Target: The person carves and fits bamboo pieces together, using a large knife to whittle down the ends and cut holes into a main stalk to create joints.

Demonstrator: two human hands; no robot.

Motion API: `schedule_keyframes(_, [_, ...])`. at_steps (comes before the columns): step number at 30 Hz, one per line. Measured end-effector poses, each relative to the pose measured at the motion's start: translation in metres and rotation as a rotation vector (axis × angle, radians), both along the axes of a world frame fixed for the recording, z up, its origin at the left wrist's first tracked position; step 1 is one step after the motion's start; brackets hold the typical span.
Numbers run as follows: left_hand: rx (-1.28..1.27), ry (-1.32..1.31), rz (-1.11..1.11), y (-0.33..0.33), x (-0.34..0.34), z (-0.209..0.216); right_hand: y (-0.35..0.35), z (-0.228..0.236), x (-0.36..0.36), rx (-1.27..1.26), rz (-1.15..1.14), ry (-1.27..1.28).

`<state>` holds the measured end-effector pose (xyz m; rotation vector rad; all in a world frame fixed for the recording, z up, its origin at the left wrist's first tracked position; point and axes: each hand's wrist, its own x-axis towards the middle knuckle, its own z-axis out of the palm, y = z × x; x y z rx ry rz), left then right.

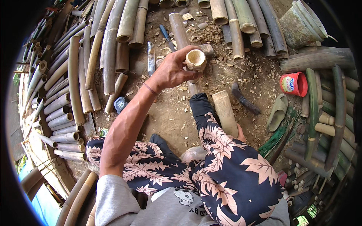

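Raised in front of me, my left hand [174,69] is closed around a short hollow bamboo piece [196,60], its pale, rough-cut opening facing up. Below it a bamboo pole [179,28] lies on the ground, crossed by another piece of wood. By my right knee, my right hand [240,134] shows only partly, its fingers against the side of a thick, pale bamboo tube [224,111]. My leg covers the rest of that hand and arm. To the right of the tube lies a dark curved blade [244,98].
A flat blade [151,58], a blue-handled tool [167,37] and a tape measure [120,104] lie on the chip-strewn ground. Bamboo poles [77,81] are stacked along the left. At right are a red tub [294,84], a sandal [277,113] and a dirty pale bucket [301,26].
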<state>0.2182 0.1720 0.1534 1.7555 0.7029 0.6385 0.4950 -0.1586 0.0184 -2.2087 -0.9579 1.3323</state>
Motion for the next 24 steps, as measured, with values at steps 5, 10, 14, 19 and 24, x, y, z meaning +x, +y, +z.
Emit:
schedule_keyframes(5, [0.173, 0.015, 0.018, -0.023, -0.005, -0.007, 0.045, 0.070, -0.002, 0.357, 0.132, -0.030])
schedule_keyframes(10, [0.224, 0.002, -0.034, -0.027, -0.005, 0.005, 0.097, 0.170, -0.024, 0.782, 0.243, 0.001])
schedule_keyframes(14, [0.406, -0.041, -0.017, -0.032, -0.026, -0.005, 0.133, 0.206, -0.065, 0.883, 0.532, -0.337])
schedule_keyframes(19, [0.347, -0.069, -0.032, -0.038, -0.038, -0.005, 0.124, 0.206, -0.089, 0.896, 0.504, -0.249])
schedule_keyframes(24, [0.373, -0.021, -0.093, -0.026, -0.040, -0.016, 0.127, 0.196, -0.103, 0.611, 0.486, -0.222])
